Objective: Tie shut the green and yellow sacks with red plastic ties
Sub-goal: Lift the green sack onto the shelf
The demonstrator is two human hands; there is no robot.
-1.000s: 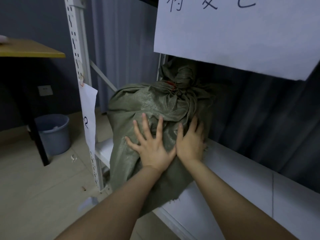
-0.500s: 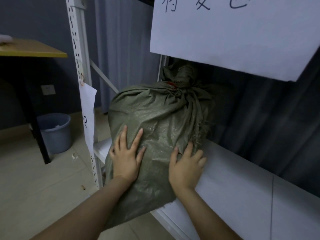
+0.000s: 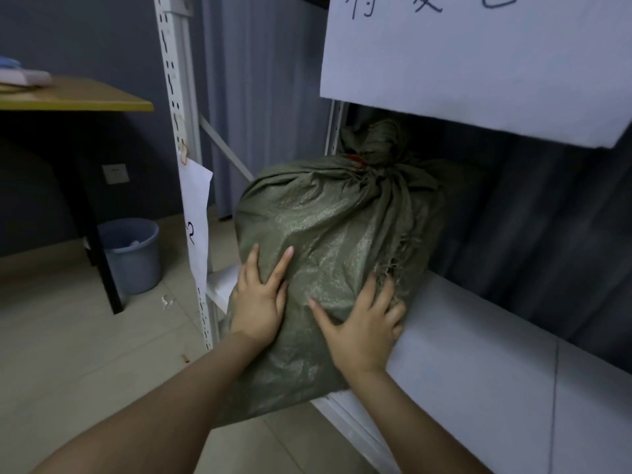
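Note:
A full green woven sack lies on the white lower shelf, its bottom end hanging over the shelf's front edge. Its neck is bunched at the far end, and a red plastic tie shows around it. My left hand presses flat on the sack's left side with straight fingers. My right hand presses on the sack's lower right side, fingers spread. No yellow sack is in view.
A white perforated rack post stands left of the sack, with a paper label hanging from it. A large white paper sign hangs above. A grey bucket and a table stand on the tiled floor at left.
My hands have slid apart from the middle of the sack to its left and lower right sides. The sack looks shifted a little further onto the shelf.

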